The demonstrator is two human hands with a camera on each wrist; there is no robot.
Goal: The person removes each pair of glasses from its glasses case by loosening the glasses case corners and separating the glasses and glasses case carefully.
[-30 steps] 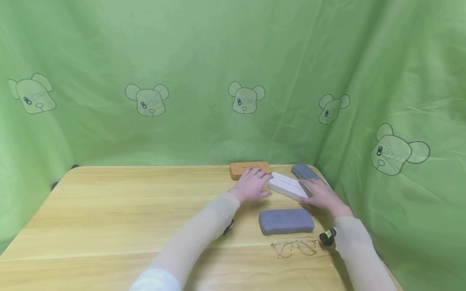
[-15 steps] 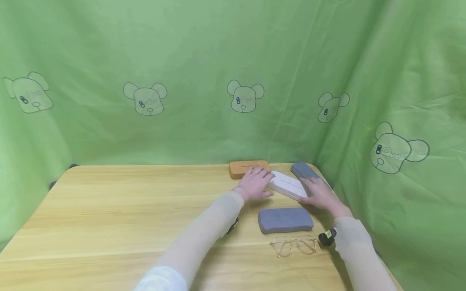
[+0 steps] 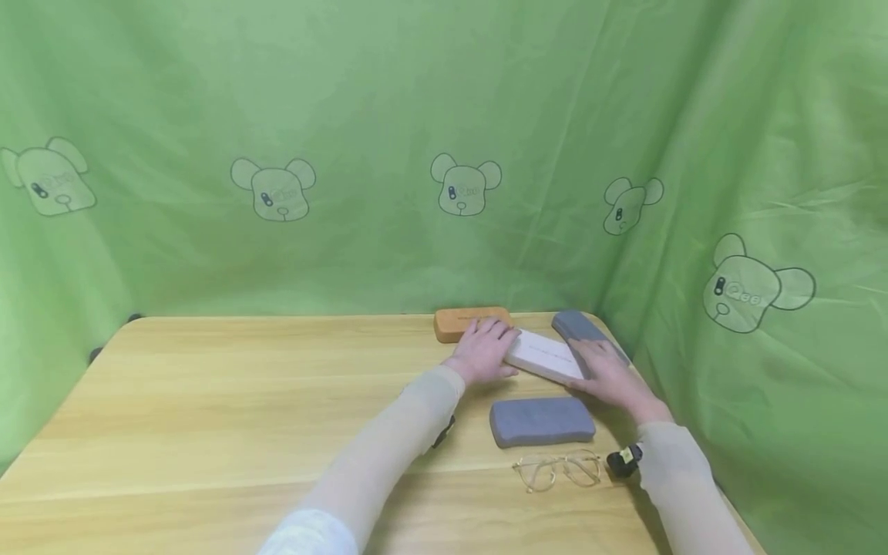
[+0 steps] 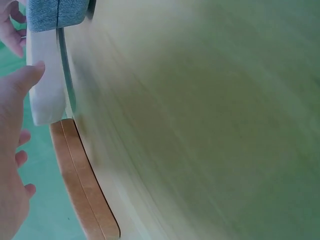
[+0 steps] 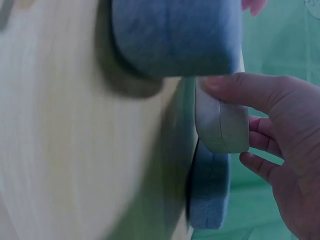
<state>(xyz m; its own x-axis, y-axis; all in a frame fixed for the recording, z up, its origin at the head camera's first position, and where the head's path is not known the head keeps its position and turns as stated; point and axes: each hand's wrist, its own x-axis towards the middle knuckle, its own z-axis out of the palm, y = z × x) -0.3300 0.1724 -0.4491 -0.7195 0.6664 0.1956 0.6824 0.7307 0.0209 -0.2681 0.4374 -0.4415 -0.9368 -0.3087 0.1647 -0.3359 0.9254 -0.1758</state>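
A white glasses case (image 3: 544, 354) lies slanted toward the back right of the table, with faint lettering on its lid. At its left end my left hand (image 3: 483, 352) has thumb and index finger around the corner; in the left wrist view the thumb overlaps its side and the other fingertips show past its end. My right hand (image 3: 610, 375) grips the right end, the thumb (image 5: 220, 85) on the near side and fingers behind. Its fingers also lie beside a dark grey glasses case (image 3: 583, 327). A second blue-grey case (image 5: 175, 40) covers part of the white one in the right wrist view.
An orange-brown glasses case (image 3: 454, 325) lies at the back, just left of the white one. Gold-rimmed glasses (image 3: 558, 470) sit in front of the blue-grey case. Green curtain (image 3: 361, 254) stands behind and to the right of the wooden table (image 3: 243, 401).
My left hand has edged slightly right onto the end of the white glasses case. The case is nearly in place, and my right hand has stayed at its end.
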